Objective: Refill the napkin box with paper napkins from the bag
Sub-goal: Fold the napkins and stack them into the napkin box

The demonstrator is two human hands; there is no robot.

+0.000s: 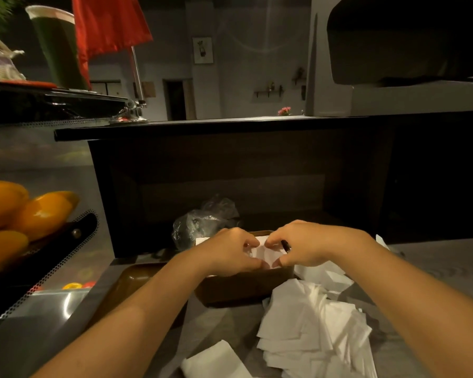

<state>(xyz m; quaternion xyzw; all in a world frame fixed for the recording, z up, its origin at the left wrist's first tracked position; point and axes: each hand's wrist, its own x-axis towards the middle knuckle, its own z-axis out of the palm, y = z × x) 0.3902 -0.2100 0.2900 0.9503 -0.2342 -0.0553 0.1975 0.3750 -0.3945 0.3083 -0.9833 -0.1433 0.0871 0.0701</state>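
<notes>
Head view. My left hand (pixel 231 253) and my right hand (pixel 298 248) meet over the brown napkin box (pixel 241 287), which stands on the grey tabletop (pixel 224 323) directly in front of me. Grip state, left: fingers and thumb curled, pinching the white napkins (pixel 262 252) at the top of the box. Grip state, right: fingers and thumb curled, pinching the same napkins from the opposite side. The napkins sit inside the box, between the two hands.

A clear plastic bag (pixel 202 221) lies crumpled just behind the box, at its far left corner. Loose napkins (pixel 311 331) lie scattered on the tabletop to the right of the box and in front of it; one separate napkin (pixel 216 361) lies nearer to me. A brown tray (pixel 131 279) rests just beside the box on its left.

Yellow fruit (pixel 25 211) lies at the far left edge. A red flag (pixel 107 25) on a stand is on the raised counter behind.
</notes>
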